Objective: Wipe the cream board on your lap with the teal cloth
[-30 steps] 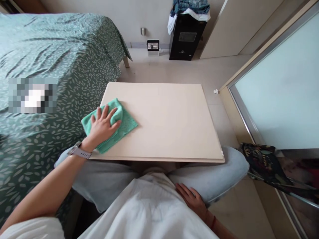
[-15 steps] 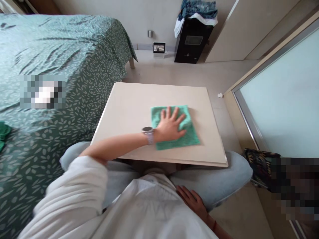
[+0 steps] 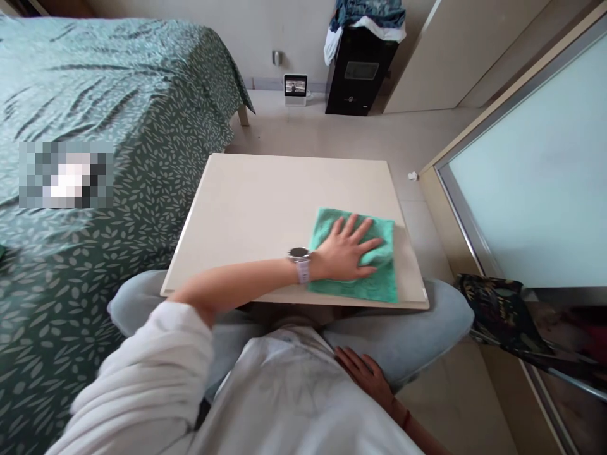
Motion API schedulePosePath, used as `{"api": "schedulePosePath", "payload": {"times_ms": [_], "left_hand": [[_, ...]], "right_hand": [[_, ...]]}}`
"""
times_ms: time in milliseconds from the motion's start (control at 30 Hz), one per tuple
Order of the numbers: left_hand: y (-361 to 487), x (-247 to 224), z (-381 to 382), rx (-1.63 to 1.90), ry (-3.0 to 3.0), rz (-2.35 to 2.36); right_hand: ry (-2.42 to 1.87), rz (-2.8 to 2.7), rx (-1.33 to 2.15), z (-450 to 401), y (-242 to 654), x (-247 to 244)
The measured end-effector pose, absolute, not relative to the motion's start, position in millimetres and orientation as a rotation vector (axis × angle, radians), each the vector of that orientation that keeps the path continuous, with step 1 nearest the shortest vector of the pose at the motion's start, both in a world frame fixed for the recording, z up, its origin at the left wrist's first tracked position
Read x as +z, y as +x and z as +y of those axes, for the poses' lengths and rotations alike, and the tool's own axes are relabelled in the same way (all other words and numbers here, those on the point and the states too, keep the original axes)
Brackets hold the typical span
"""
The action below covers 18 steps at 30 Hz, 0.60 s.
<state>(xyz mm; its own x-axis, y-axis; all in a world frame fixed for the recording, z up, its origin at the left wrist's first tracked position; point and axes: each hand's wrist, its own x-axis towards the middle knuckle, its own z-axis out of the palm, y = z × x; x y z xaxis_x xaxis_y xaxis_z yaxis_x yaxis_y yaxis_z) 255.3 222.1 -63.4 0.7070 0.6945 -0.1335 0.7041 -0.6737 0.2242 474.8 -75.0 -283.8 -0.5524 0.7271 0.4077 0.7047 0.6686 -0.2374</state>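
Cloth (image 3: 360,278) lies flat beneath left hand's (image 3: 348,253) spread fingers (image 3: 367,229) on table (image 3: 265,208).

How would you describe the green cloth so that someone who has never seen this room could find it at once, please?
Beside the bed with the leaf-patterned cover stands a low cream table. At its near right corner lies the green cloth, flat under the spread left hand, which wears a wristwatch. It is the only thing on the tabletop, and brighter than the bedcover.

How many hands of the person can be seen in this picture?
2. The left hand lies flat on the green cloth on the table; the right hand rests on the lap.
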Motion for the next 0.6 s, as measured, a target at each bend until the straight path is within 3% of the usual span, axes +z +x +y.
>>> {"api": "schedulePosePath", "payload": {"times_ms": [200,333,433,600], "left_hand": [[67,-62,177,-0.009,2.309,1.902],[-8,-64,132,0.025,2.031,2.306],[-8,-62,115,-0.061,1.880,2.394],[63,-54,134,-0.232,2.022,2.239]], "right_hand": [[-0.957,-2.583,-0.015,-68,481,-278],[-0.952,-2.606,-0.132,-66,480,-275],[-0.939,-2.635,-0.187,-65,481,-277],[-0.877,-2.689,-0.341,-67,480,-278]]}}
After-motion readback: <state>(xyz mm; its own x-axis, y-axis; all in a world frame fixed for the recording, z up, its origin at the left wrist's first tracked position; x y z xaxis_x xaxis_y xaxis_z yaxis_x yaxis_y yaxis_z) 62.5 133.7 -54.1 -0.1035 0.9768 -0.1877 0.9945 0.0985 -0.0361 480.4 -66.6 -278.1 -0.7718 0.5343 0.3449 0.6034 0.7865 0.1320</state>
